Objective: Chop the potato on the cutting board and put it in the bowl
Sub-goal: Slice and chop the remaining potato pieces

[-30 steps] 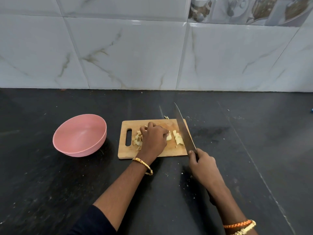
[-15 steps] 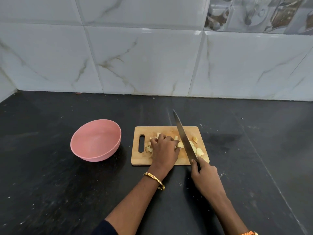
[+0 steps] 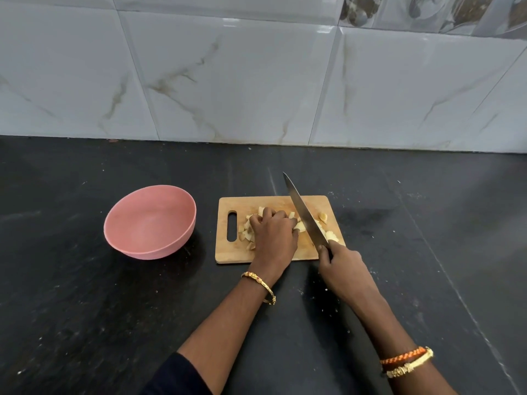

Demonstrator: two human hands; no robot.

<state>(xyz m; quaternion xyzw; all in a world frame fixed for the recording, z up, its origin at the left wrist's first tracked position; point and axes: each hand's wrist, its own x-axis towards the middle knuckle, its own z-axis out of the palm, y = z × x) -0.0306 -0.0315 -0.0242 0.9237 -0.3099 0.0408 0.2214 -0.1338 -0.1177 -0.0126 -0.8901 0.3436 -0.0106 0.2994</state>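
Observation:
A wooden cutting board (image 3: 310, 201) lies on the black counter with pale potato pieces (image 3: 247, 227) scattered over it. My left hand (image 3: 275, 235) lies on the pile with its fingers curled over the pieces. My right hand (image 3: 343, 263) grips the handle of a long knife (image 3: 303, 212), whose blade slants across the board just right of my left hand. A few pieces (image 3: 330, 235) lie right of the blade. The empty pink bowl (image 3: 150, 222) stands left of the board.
The black counter (image 3: 85, 309) is speckled with small crumbs. A white marble-tiled wall (image 3: 228, 81) rises behind it. Open counter stretches to the right of the board and in front of the bowl.
The knife has shifted left across the board, leaving cut pieces on its right. My left hand stays on the pile. The view has shifted, so everything sits further right in frame.

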